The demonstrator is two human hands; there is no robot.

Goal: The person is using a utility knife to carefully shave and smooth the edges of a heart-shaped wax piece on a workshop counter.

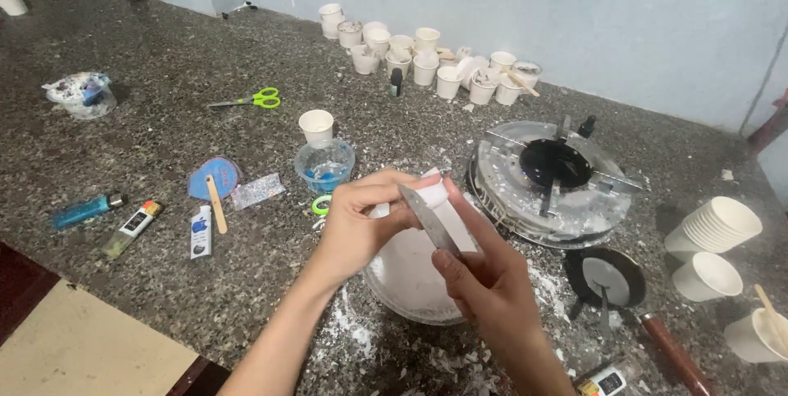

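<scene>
My left hand [361,219] pinches a white block [447,207] of wax-like material at centre. My right hand [484,277] grips a small knife with a grey blade [428,219] laid against the block's face. Both hands hover over a round white-filled bowl [406,281] on the speckled stone counter. White shavings [353,330] lie scattered around the bowl's near side.
A gas burner ring [554,183] stands right, a small pan [607,277] with a brown handle below it. Stacked paper cups [718,228] sit far right, more cups [427,55] at the back. Green scissors [254,100], a blue-liquid cup [326,166] and lighters [131,219] lie left.
</scene>
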